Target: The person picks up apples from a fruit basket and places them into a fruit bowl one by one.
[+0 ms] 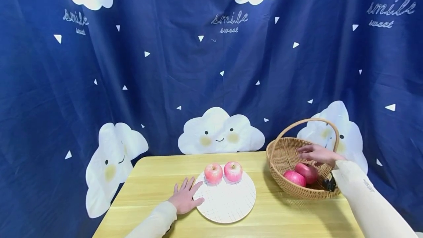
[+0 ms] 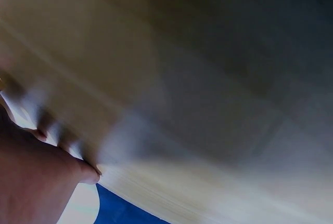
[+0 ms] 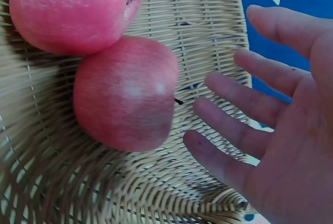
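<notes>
Two pink-red apples, a nearer apple (image 3: 127, 94) and another apple (image 3: 67, 11), lie side by side in a wicker basket (image 1: 277, 179) at the right of the table. Above them, inside the basket opening, my right hand (image 1: 318, 154) has its fingers spread and holds nothing; in the right wrist view the fingertips are close to the nearer apple's stem but apart from it. My left hand (image 1: 185, 197) lies with fingers extended at the left rim of a round white plate (image 1: 226, 206). On the plate's far edge sit a left apple (image 1: 213, 173) and a right apple (image 1: 233, 171).
The basket's tall arched handle (image 1: 308, 120) rises over its opening, left of and behind the right hand. A pale wooden table (image 1: 148, 179) carries everything. Behind it hangs a dark blue curtain (image 1: 185, 65) with cloud prints.
</notes>
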Demonstrator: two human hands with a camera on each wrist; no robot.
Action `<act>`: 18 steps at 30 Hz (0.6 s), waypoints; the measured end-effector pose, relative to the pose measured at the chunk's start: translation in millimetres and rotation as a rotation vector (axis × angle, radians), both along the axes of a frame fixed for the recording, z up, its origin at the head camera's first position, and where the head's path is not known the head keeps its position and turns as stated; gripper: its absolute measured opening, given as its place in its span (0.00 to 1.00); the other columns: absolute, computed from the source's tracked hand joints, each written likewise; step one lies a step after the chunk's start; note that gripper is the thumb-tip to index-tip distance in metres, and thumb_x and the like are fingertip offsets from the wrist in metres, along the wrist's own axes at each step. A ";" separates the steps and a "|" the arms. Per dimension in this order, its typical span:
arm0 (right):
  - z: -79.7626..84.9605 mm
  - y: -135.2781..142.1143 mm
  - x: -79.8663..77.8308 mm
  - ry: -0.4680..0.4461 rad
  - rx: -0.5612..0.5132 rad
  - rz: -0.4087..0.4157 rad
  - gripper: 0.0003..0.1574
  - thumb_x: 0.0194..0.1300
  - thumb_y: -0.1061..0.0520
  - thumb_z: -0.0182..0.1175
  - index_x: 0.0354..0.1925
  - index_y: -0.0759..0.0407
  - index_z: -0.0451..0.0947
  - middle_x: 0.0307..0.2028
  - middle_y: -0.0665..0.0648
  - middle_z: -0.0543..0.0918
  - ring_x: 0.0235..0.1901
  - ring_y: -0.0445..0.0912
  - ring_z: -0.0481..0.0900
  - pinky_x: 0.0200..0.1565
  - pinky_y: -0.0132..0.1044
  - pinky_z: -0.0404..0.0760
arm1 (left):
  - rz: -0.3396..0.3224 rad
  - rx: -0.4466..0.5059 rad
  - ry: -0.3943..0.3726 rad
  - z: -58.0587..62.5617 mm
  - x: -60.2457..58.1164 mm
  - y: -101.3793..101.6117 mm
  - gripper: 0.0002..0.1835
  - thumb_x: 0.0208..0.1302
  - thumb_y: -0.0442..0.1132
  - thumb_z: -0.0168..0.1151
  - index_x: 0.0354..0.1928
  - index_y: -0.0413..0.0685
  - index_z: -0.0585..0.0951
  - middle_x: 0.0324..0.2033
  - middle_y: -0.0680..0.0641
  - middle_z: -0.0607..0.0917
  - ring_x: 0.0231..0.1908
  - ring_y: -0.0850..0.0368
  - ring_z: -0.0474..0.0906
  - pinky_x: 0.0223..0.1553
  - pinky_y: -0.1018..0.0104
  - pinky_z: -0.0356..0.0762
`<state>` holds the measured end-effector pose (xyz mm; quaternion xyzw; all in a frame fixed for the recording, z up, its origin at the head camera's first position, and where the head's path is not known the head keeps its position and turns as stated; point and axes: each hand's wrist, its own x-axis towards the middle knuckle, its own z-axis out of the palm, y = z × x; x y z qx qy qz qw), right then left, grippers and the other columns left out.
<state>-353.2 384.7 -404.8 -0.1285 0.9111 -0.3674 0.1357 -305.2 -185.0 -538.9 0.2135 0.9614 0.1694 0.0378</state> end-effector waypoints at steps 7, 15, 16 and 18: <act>-6.9 -1.8 9.7 0.017 -0.009 -0.095 0.39 0.73 0.48 0.58 0.68 0.74 0.65 0.60 0.75 0.77 0.57 0.66 0.78 0.48 0.55 0.83 | -0.019 0.028 0.003 -5.4 -0.8 -0.5 0.40 0.70 0.68 0.48 0.77 0.57 0.60 0.76 0.31 0.56 0.75 0.25 0.45 0.65 0.19 0.37; -16.7 2.2 18.9 0.097 -0.005 -0.166 0.38 0.71 0.50 0.60 0.67 0.75 0.67 0.58 0.76 0.78 0.54 0.61 0.79 0.40 0.47 0.84 | 0.001 0.008 0.003 -5.9 -3.8 -0.4 0.40 0.70 0.69 0.49 0.77 0.57 0.61 0.77 0.35 0.56 0.76 0.28 0.45 0.66 0.20 0.37; -18.4 2.9 19.6 0.094 -0.013 -0.171 0.39 0.71 0.49 0.61 0.67 0.75 0.66 0.58 0.76 0.78 0.54 0.61 0.80 0.41 0.47 0.84 | 0.002 0.005 0.000 -6.7 -4.4 -0.8 0.41 0.70 0.69 0.48 0.77 0.58 0.61 0.77 0.35 0.56 0.76 0.29 0.45 0.66 0.20 0.38; -20.8 3.9 21.3 0.084 -0.028 -0.172 0.40 0.70 0.48 0.61 0.67 0.76 0.65 0.58 0.77 0.78 0.55 0.63 0.80 0.43 0.48 0.84 | 0.010 0.004 -0.004 -9.0 -5.4 -1.7 0.41 0.69 0.70 0.48 0.77 0.58 0.61 0.78 0.36 0.55 0.77 0.30 0.45 0.67 0.21 0.37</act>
